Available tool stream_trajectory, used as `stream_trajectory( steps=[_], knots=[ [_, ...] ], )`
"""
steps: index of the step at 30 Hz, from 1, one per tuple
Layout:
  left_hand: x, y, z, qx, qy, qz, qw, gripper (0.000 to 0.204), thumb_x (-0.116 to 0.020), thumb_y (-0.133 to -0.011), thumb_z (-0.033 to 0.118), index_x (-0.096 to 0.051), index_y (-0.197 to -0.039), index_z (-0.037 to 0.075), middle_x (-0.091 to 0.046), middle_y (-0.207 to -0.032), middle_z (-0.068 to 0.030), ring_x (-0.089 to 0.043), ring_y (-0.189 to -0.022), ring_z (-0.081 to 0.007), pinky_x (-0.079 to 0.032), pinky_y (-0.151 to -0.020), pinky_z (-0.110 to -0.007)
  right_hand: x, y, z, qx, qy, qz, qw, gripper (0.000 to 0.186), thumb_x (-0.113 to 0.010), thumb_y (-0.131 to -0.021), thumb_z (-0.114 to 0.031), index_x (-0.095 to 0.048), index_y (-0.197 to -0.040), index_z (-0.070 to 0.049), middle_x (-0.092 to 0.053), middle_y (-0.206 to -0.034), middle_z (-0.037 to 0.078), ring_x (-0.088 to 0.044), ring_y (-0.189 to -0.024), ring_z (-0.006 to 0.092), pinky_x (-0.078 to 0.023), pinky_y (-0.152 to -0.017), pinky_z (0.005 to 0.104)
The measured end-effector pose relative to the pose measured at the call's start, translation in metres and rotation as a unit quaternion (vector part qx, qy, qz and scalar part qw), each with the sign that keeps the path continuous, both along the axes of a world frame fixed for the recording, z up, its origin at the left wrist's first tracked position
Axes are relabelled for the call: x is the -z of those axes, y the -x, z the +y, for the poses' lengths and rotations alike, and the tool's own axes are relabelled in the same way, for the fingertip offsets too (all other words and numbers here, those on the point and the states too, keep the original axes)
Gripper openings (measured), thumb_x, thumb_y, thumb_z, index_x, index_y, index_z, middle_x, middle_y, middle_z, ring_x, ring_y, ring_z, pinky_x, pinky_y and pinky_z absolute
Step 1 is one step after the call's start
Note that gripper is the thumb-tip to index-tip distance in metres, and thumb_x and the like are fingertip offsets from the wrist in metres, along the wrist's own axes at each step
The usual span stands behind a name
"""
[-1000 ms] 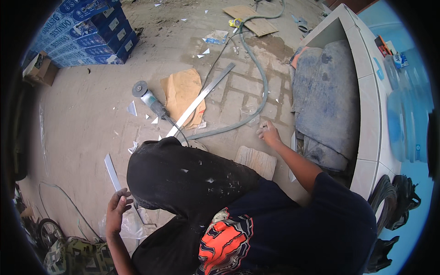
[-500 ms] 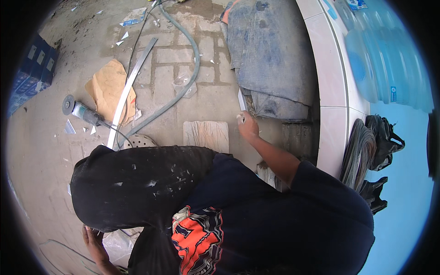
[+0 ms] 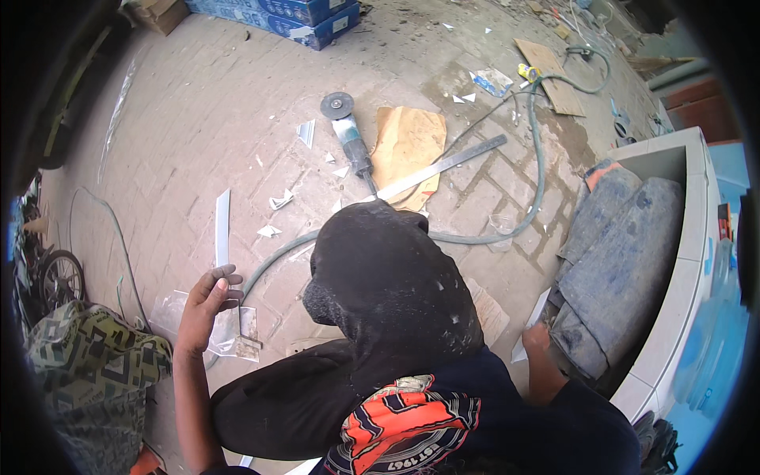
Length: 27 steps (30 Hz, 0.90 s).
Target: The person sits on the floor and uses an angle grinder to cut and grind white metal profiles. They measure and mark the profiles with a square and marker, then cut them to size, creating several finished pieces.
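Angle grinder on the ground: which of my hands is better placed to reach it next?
Probably the left hand: it appears nearer the grinder, though it may be holding the white strip. The right hand is beside the folded cloth, with the bent knee between it and the grinder.

The left hand (image 3: 210, 307) hides the strip (image 3: 222, 228)'s near end, the grip of the right hand (image 3: 536, 339) is unclear, the knee (image 3: 372, 249) covers part of the hose (image 3: 541, 170), and the top edge crops the far boxes (image 3: 321, 30).
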State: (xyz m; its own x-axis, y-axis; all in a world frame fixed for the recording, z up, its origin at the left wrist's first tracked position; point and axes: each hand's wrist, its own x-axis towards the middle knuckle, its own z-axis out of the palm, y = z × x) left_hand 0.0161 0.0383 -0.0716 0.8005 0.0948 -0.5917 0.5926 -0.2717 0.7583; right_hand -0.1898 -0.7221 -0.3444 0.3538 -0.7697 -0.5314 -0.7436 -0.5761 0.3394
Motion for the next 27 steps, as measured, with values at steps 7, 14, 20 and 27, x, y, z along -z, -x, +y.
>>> stream_trajectory(
  steps=[7, 14, 20, 27],
  knots=[
    [-0.023, -0.004, 0.03, -0.062, -0.035, -0.122, 0.99, 0.054, -0.061, -0.113, 0.041, -0.062, -0.149, 0.002, -0.072, -0.134, -0.012, -0.069, -0.119, -0.0218, -0.053, -0.106, -0.039, -0.029, -0.046, 0.025, -0.135, -0.01, -0.107, 0.985, 0.036, -0.069, -0.095, -0.021, -0.069, -0.124, 0.001, -0.075, -0.121, 0.03, -0.071, -0.117, 0.0519, -0.056, -0.101, 0.0586],
    [0.075, 0.12, 0.087, -0.332, -0.072, -0.122, 0.933, 0.053, -0.061, -0.113, 0.042, -0.064, -0.146, 0.001, -0.072, -0.135, -0.012, -0.069, -0.121, -0.0219, -0.053, -0.106, -0.038, -0.042, -0.216, 0.066, -0.374, -0.179, -0.269, 0.869, 0.022, -0.07, -0.101, -0.018, -0.071, -0.117, -0.003, -0.077, -0.103, 0.028, -0.076, -0.099, 0.0435, -0.058, -0.086, 0.0502],
    [0.158, 0.307, 0.027, -0.528, -0.154, -0.037, 0.834, 0.042, -0.066, -0.112, 0.033, -0.07, -0.135, -0.002, -0.076, -0.114, -0.0106, -0.072, -0.102, -0.0189, -0.056, -0.09, -0.034, -0.048, -0.326, 0.133, -0.479, -0.211, -0.168, 0.836, 0.023, -0.071, -0.101, -0.02, -0.072, -0.116, -0.003, -0.077, -0.102, 0.027, -0.076, -0.098, 0.0419, -0.058, -0.085, 0.0491],
    [0.2, 0.484, -0.085, -0.661, -0.346, 0.156, 0.647, 0.031, -0.066, -0.108, 0.024, -0.074, -0.122, -0.002, -0.077, -0.099, -0.0135, -0.073, -0.088, -0.0218, -0.057, -0.085, -0.037, -0.056, -0.418, 0.202, -0.577, -0.222, -0.089, 0.781, 0.023, -0.071, -0.101, -0.021, -0.072, -0.116, -0.004, -0.077, -0.101, 0.026, -0.076, -0.096, 0.0402, -0.058, -0.084, 0.0478]
  ],
)
